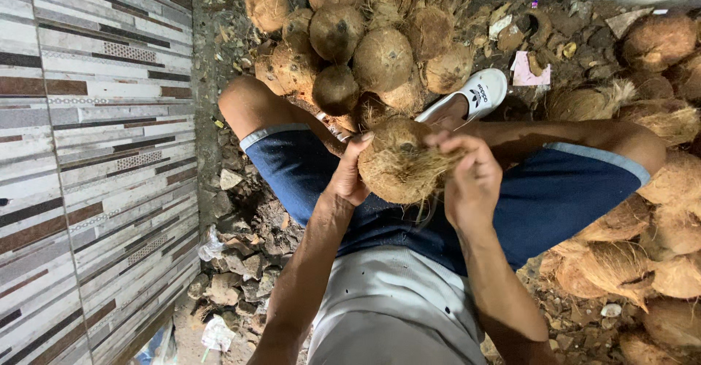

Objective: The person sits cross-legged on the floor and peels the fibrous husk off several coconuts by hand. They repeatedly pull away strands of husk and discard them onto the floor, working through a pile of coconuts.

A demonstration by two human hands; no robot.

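A brown, fibrous coconut (pixel 398 162) sits between my two hands above my lap. My left hand (pixel 349 175) cups its left side with the thumb up over the top edge. Gripping the fibres on its right side, my right hand (pixel 467 179) has its fingers curled into the husk strands. I am seated in blue shorts (pixel 540 197) and a white shirt, knees spread apart.
A heap of husked coconuts (pixel 365 44) lies ahead of my knees, and another pile (pixel 657 212) with loose husk is on the right. A white sandal (pixel 478 91) is on my foot. A striped tiled wall (pixel 95 153) stands left, with rubble (pixel 241 263) at its base.
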